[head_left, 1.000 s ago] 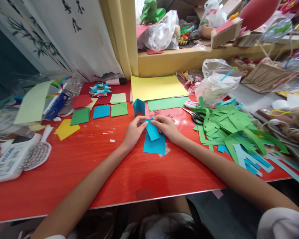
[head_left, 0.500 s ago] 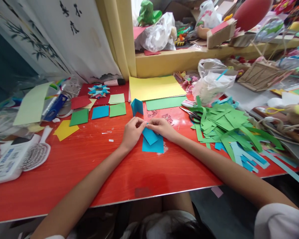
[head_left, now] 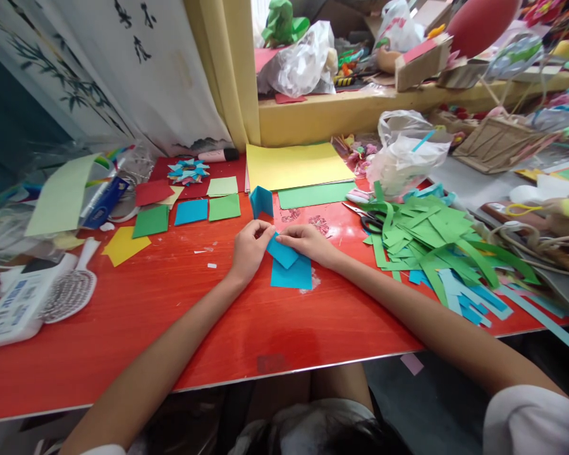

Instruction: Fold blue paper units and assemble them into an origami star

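A small folded piece of blue paper [head_left: 283,251] is pinched between my two hands, tilted over a flat blue paper square [head_left: 291,277] on the red table. My left hand [head_left: 252,248] grips its upper left corner with thumb and fingertips. On its upper right edge lie the thumb and fingers of my right hand [head_left: 309,242], pressed together. Just beyond my hands stands another blue paper [head_left: 262,202], folded in half and upright. The fingers partly cover the held paper's top edge.
Paper squares, among them a green one [head_left: 150,222], lie at left near a paper star ring [head_left: 188,172]. Yellow sheets [head_left: 298,165] are at the back. Scissors [head_left: 370,221] rest beside green scraps [head_left: 431,234] at right. A hairbrush [head_left: 72,291] lies far left.
The held blue paper has turned slightly and shows more of its upper part. My left hand has shifted a little to the left, opening a gap between the fingertips of both hands.
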`<action>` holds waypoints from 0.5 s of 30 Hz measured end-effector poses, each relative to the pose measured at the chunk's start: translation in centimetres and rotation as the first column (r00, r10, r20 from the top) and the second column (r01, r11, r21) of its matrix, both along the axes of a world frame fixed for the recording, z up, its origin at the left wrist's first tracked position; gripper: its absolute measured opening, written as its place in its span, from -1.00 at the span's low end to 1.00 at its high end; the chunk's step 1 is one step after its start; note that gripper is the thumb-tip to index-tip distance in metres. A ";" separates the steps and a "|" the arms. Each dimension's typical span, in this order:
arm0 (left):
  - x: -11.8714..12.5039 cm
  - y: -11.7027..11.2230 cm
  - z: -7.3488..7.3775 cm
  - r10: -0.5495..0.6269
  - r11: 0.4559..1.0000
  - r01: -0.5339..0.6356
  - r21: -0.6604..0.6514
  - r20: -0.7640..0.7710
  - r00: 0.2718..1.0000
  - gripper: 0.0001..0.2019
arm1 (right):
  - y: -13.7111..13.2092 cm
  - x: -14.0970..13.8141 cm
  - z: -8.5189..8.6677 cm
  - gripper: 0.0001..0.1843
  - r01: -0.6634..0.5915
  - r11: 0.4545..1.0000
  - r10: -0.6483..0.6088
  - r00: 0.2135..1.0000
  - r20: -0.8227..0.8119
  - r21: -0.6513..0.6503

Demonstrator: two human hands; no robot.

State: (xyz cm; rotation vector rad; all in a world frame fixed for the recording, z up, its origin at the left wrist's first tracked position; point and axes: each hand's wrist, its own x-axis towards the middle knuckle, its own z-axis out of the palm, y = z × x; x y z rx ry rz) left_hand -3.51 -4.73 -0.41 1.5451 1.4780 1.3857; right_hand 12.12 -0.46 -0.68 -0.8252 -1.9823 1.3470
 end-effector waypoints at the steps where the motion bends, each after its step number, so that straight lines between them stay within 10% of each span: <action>1: -0.1 0.0 0.0 0.037 0.999 -0.037 0.003 0.034 0.999 -0.81 | 0.0 0.0 0.0 -0.63 -0.007 1.000 0.007 1.000 0.000 0.001; 15: -2.4 1.1 0.3 0.385 0.907 -0.413 0.082 0.234 0.893 -0.84 | -0.6 0.2 0.4 -0.69 0.110 0.990 -0.110 0.994 0.000 0.085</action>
